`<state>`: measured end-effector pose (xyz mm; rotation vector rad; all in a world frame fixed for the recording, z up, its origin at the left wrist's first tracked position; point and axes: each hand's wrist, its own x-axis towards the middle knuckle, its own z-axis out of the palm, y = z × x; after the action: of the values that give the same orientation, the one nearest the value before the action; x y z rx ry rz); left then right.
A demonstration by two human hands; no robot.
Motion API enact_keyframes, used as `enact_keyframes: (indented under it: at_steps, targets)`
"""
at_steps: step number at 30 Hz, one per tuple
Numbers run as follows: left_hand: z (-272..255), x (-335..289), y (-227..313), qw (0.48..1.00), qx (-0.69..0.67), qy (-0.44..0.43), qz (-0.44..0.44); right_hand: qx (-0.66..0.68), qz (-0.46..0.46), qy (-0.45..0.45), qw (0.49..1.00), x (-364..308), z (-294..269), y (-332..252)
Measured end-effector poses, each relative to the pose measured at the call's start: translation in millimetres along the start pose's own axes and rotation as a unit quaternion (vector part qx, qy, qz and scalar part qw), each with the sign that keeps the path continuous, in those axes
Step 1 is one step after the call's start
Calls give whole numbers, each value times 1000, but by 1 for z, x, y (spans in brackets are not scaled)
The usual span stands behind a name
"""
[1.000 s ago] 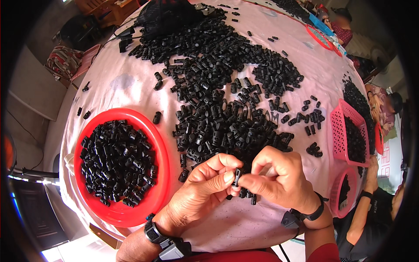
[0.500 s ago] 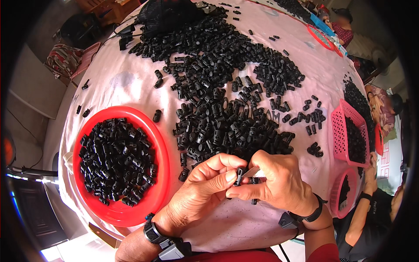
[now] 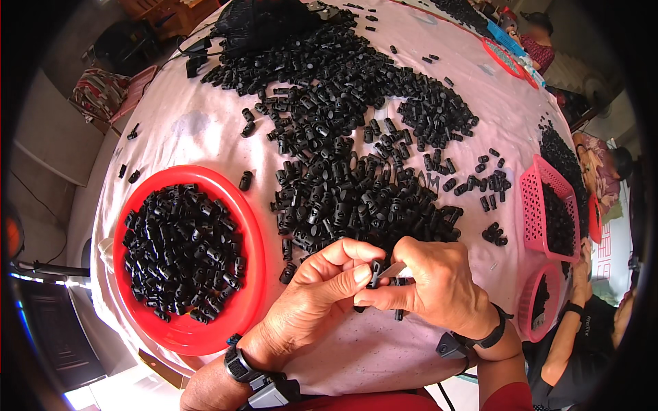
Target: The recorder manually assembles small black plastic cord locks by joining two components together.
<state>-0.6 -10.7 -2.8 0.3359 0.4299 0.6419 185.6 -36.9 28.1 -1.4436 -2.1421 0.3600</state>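
My left hand (image 3: 322,288) is closed, pinching a small black plastic cord lock (image 3: 375,272) between thumb and forefinger. My right hand (image 3: 435,281) is closed on a thin, pale, flat blade (image 3: 393,270), whose end points at the cord lock. Its thumb reaches close to the cord lock's lower end. Just below the right fingers another black piece (image 3: 399,314) partly shows; whether it is held I cannot tell. A large heap of black cord locks (image 3: 356,198) lies directly beyond both hands. Left of my left hand, a red basin (image 3: 255,274) holds many more.
A black mesh bag (image 3: 260,27) sits at the heap's far end. Pink baskets (image 3: 533,209) with black pieces stand on the right. Co-workers sit along the right side; one's arm (image 3: 576,301) is near the baskets. Loose pieces lie on the pink cloth (image 3: 199,144).
Almost nothing differs. Both hands keep their grips beside each other, and the cord lock and blade have shifted only very slightly.
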Motion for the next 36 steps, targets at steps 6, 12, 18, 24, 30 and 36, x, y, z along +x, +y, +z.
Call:
enact_keyframes:
  at_steps: [6,12,18,24,30,36]
  targets:
    - [-3,1,1,1000,4,-24,6,9,4,4,1000,-1,1,2]
    - [-5,0,0,999,21,-36,-1,24,-10,-5,1000,-1,-1,2]
    - [-4,-1,3,999,24,-44,0,22,-8,-10,1000,-1,0,1]
    - [-7,-1,-1,999,43,-20,19,21,-15,-4,1000,0,4,-4]
    - [-3,-7,1,992,72,-45,88,157,51,-36,986,3,-14,-11]
    - [-7,-41,37,954,-71,83,280,66,-16,-48,997,-3,1,-2]
